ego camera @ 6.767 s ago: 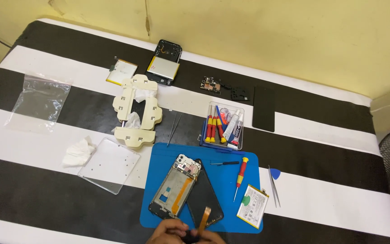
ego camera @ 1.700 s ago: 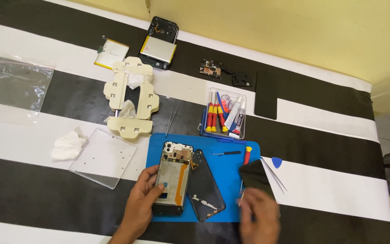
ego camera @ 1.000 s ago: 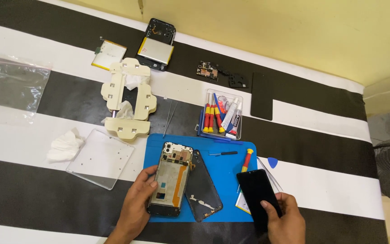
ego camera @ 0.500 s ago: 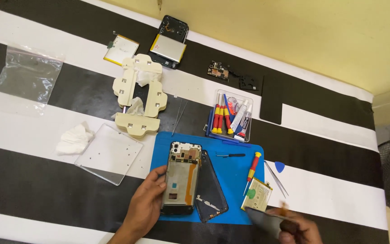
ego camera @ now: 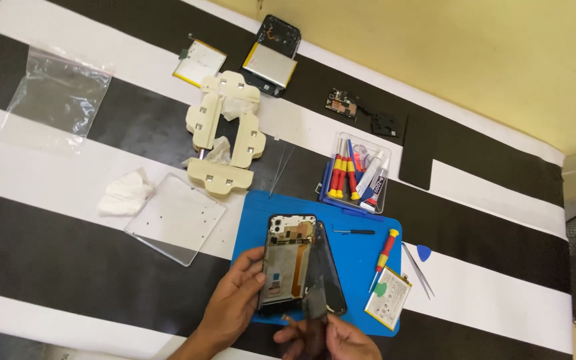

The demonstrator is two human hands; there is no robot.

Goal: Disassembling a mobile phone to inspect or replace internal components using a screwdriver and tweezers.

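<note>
Head view: left hand (ego camera: 238,308) grasps opened phone frame (ego camera: 287,263); right hand (ego camera: 341,340) fingers pinch dark panel (ego camera: 321,277). Next likely seating panel, at 3 o'clock of frame.

I have one view only, from the head camera: it looks steeply down and forward over the striped desk (ego camera: 68,200) from fairly high up, with my hands at the bottom edge and the yellow wall (ego camera: 468,60) along the top.

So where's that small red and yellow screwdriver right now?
In the head view, the small red and yellow screwdriver lies on the blue work mat's right part, between the opened black phone frame and the white phone battery.
</note>
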